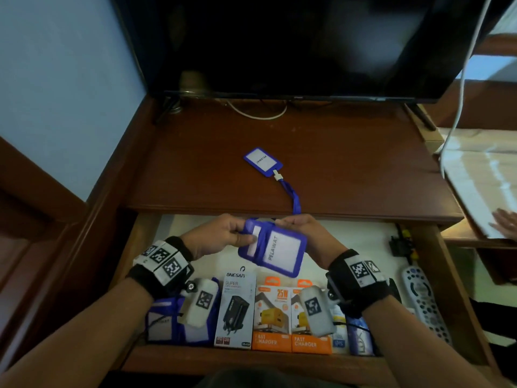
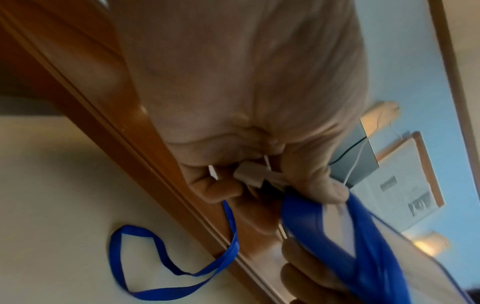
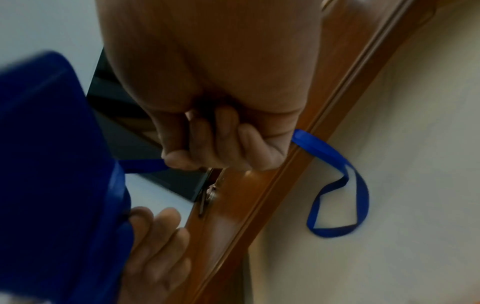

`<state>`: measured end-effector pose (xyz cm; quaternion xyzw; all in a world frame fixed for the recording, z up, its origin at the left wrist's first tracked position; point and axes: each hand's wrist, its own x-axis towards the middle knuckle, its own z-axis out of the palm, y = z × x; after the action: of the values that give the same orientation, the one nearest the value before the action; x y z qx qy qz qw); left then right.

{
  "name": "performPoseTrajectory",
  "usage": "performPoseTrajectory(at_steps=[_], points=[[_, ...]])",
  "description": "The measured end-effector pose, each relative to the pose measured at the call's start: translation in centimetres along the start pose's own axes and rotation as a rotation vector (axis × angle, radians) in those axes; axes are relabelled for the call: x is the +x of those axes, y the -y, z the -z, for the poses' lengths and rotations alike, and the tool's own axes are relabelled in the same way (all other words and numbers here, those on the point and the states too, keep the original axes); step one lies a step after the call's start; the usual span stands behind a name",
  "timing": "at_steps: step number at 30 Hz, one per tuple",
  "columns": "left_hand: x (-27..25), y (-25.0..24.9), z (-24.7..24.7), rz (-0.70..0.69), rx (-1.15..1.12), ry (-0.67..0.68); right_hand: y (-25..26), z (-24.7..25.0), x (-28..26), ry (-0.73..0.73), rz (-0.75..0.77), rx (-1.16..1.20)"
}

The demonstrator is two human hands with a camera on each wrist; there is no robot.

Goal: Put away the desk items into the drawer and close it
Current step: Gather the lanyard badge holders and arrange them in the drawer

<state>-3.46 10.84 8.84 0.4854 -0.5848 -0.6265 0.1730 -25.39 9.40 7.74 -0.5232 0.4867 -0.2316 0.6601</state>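
While both hands hover over the open wooden drawer (image 1: 145,233), the left hand (image 1: 221,236) pinches the left edge of a blue plastic badge holder with a white card reading PELAWAT (image 1: 275,252), thumb on its face and fingers curled beneath. Its blue ribbon lanyard (image 2: 145,265) is wound once around the holder and loops down onto the pale drawer liner. To the right, the right hand (image 1: 303,231) has its fingers curled tight around the lanyard just above the holder's top edge.

Lying along the drawer's front, from left to right: a stack of more blue badge holders (image 1: 162,323), a white ONESAM charger box (image 1: 235,309), two orange fast-charger boxes (image 1: 291,331), a purple packet (image 1: 361,337) and a grey remote control (image 1: 422,295) at the far right.

Up on the brown wooden desk (image 1: 349,163), a second blue badge holder (image 1: 261,159) lies flat, its lanyard trailing to the desk's front edge. A black television (image 1: 293,46) stands behind it.
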Motion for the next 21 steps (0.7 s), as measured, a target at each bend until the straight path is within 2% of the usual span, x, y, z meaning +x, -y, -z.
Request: performPoseTrajectory(at_steps=[5, 8, 11, 15, 21], points=[[0.0, 0.5, -0.7, -0.204, -0.289, -0.156, 1.3, -1.2, -0.6, 0.080, 0.155, 0.193], [0.5, 0.9, -1.1, -0.295, -0.473, -0.245, 0.9, -1.7, -0.1, 0.087, 0.162, 0.250], [1.4, 1.0, -1.7, -0.313, -0.527, -0.306, 0.7, -2.2, 0.6, 0.074, 0.105, 0.364], [2.2, -0.1, -2.6, -0.338, -0.727, -0.325, 0.9, -2.1, 1.1, 0.049, 0.006, 0.379], [2.7, -0.3, -3.2, -0.283, -0.837, -0.438, 0.5, -3.0, 2.2, 0.141, -0.042, 0.424]])
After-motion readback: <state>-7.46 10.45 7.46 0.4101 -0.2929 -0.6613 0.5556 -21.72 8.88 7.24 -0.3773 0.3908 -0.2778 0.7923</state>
